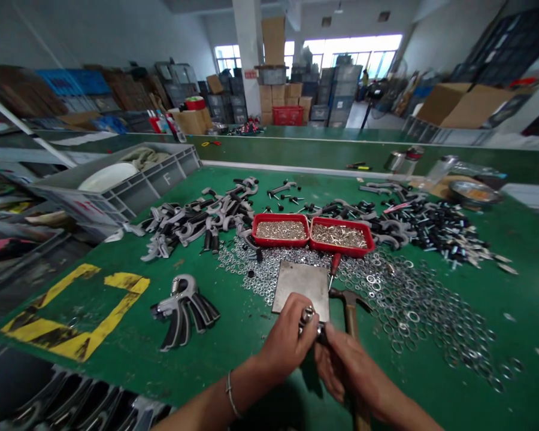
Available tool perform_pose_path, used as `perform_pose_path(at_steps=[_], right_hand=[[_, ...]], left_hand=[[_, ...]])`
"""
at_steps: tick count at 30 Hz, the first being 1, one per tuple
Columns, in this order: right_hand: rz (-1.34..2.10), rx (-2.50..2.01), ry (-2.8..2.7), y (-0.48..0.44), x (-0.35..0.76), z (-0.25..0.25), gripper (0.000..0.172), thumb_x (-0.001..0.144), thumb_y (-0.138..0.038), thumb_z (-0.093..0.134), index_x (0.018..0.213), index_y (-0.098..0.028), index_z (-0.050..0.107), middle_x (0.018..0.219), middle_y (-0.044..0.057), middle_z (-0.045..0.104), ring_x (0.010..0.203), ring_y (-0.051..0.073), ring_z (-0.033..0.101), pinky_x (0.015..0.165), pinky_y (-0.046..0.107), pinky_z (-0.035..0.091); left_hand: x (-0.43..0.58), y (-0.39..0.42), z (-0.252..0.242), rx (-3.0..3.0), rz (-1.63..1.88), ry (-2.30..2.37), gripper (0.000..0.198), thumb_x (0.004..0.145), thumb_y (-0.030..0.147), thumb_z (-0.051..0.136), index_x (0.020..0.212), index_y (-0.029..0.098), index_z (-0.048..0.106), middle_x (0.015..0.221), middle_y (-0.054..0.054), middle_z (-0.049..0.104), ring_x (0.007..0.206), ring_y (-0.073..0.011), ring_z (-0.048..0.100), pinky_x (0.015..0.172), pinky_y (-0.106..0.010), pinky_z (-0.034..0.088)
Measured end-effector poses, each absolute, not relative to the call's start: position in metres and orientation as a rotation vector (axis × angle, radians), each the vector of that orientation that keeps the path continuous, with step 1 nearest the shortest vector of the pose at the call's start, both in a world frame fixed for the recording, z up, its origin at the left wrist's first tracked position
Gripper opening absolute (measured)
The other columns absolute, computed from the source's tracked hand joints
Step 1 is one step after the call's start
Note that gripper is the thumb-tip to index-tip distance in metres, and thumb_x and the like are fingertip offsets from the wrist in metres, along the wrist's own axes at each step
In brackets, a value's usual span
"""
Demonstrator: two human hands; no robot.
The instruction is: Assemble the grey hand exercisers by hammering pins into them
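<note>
My left hand (285, 335) is closed around a small part with a shiny round metal end (308, 312), held just above the front of a square steel plate (302, 281). Close against it, the fingers of my right hand (348, 362) pinch the dark end (322, 333) of what looks like the same part; most of it is hidden by my fingers. A hammer (351, 317) lies beside the plate, its handle running under my right hand. Behind it rests a red-handled screwdriver (335, 263). Several hand grip strengtheners with springs (186, 308) sit to the left.
Two red trays (281, 241) of small metal pins stand behind the plate. Loose metal rings (408, 317) spread to the right. Grey handle pieces (202, 218) and black-headed screws (449, 230) lie in heaps. A grey crate (166, 179) stands back left; yellow-black tape (117, 311) marks the green tabletop.
</note>
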State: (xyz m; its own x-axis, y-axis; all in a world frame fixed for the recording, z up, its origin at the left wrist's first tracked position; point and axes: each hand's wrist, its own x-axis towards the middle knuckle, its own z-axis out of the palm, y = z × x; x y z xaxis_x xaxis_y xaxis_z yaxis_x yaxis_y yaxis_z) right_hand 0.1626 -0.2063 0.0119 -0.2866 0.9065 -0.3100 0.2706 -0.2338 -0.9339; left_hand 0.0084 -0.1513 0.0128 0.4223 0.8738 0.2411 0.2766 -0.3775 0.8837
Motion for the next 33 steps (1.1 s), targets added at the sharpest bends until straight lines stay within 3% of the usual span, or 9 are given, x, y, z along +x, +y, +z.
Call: perform_pose_path(at_steps=[3, 5, 7, 12, 17, 21, 26, 30, 33], right_hand=[[1.735, -1.435, -1.461, -0.202, 0.164, 0.015, 0.079, 0.094, -0.068, 0.002, 0.087, -0.015, 0.061, 0.055, 0.004, 0.061, 0.039, 0.014, 0.051, 0.041, 0.026, 0.041], [1.188, -1.553, -1.738, -0.199, 0.17, 0.018, 0.058, 0.095, -0.065, 0.03, 0.1, -0.016, 0.061, 0.082, 0.01, 0.069, 0.066, 0.02, 0.064, 0.058, 0.032, 0.05], [0.59, -1.558, -1.987, -0.195, 0.177, 0.02, 0.038, 0.094, -0.053, 0.05, 0.107, -0.018, 0.059, 0.096, 0.012, 0.066, 0.086, 0.025, 0.063, 0.073, 0.039, 0.051], [0.195, -1.456, -2.273, -0.196, 0.184, 0.014, 0.019, 0.1, -0.032, 0.043, 0.108, -0.018, 0.054, 0.092, 0.01, 0.061, 0.082, 0.024, 0.061, 0.069, 0.038, 0.051], [0.336, -1.469, -2.223, -0.2, 0.186, 0.008, 0.019, 0.099, -0.033, 0.044, 0.109, -0.02, 0.053, 0.093, 0.009, 0.063, 0.081, 0.024, 0.064, 0.068, 0.037, 0.051], [0.778, -1.54, -1.913, -0.201, 0.18, 0.014, 0.025, 0.096, -0.043, 0.051, 0.104, -0.021, 0.057, 0.095, 0.008, 0.067, 0.084, 0.023, 0.066, 0.073, 0.035, 0.051], [1.618, -1.463, -1.375, -0.197, 0.17, 0.02, 0.051, 0.098, -0.06, 0.029, 0.085, -0.02, 0.057, 0.067, 0.002, 0.063, 0.046, 0.014, 0.052, 0.046, 0.026, 0.042], [1.087, -1.555, -1.543, -0.194, 0.168, 0.02, 0.039, 0.085, -0.06, 0.061, 0.092, -0.022, 0.061, 0.089, 0.006, 0.064, 0.081, 0.021, 0.06, 0.069, 0.03, 0.049], [1.348, -1.503, -1.424, -0.195, 0.165, 0.019, 0.047, 0.093, -0.064, 0.04, 0.081, -0.022, 0.057, 0.068, 0.001, 0.056, 0.058, 0.016, 0.053, 0.055, 0.028, 0.046]], left_hand=[[0.005, -0.148, 0.016, 1.924, 0.913, 0.906, 0.017, 0.099, 0.03, 0.04, 0.096, 0.018, 0.052, 0.099, -0.008, 0.055, 0.096, -0.0189, 0.053, 0.09, -0.033, 0.044], [0.005, -0.146, 0.014, 1.8, 0.862, 1.026, 0.022, 0.1, 0.035, 0.039, 0.094, 0.018, 0.052, 0.089, -0.004, 0.056, 0.087, -0.0178, 0.055, 0.084, -0.031, 0.045], [0.008, -0.145, 0.01, 1.62, 0.815, 1.115, 0.026, 0.1, 0.04, 0.039, 0.091, 0.019, 0.052, 0.074, 0.001, 0.053, 0.071, -0.0153, 0.056, 0.074, -0.029, 0.045], [0.012, -0.144, 0.008, 1.464, 0.808, 1.108, 0.029, 0.097, 0.044, 0.046, 0.083, 0.019, 0.051, 0.06, 0.007, 0.049, 0.055, -0.0117, 0.052, 0.061, -0.024, 0.04], [0.012, -0.144, 0.016, 1.501, 0.825, 1.104, 0.027, 0.096, 0.04, 0.048, 0.08, 0.019, 0.051, 0.065, 0.005, 0.052, 0.063, -0.013, 0.053, 0.062, -0.025, 0.038], [0.012, -0.144, 0.022, 1.585, 0.825, 1.126, 0.026, 0.097, 0.038, 0.047, 0.08, 0.02, 0.049, 0.068, 0.004, 0.051, 0.066, -0.014, 0.052, 0.064, -0.026, 0.037], [0.012, -0.141, 0.014, 1.764, 0.874, 1.11, 0.024, 0.098, 0.039, 0.046, 0.083, 0.02, 0.049, 0.078, 0.001, 0.053, 0.076, -0.016, 0.05, 0.072, -0.028, 0.039], [0.007, -0.141, 0.01, 1.65, 0.869, 1.056, 0.025, 0.1, 0.04, 0.04, 0.09, 0.02, 0.05, 0.08, 0.001, 0.054, 0.073, -0.0148, 0.053, 0.07, -0.027, 0.044], [0.001, -0.143, 0.018, 1.795, 0.9, 0.952, 0.021, 0.1, 0.035, 0.04, 0.094, 0.019, 0.053, 0.091, -0.003, 0.057, 0.087, -0.0175, 0.056, 0.083, -0.03, 0.047]])
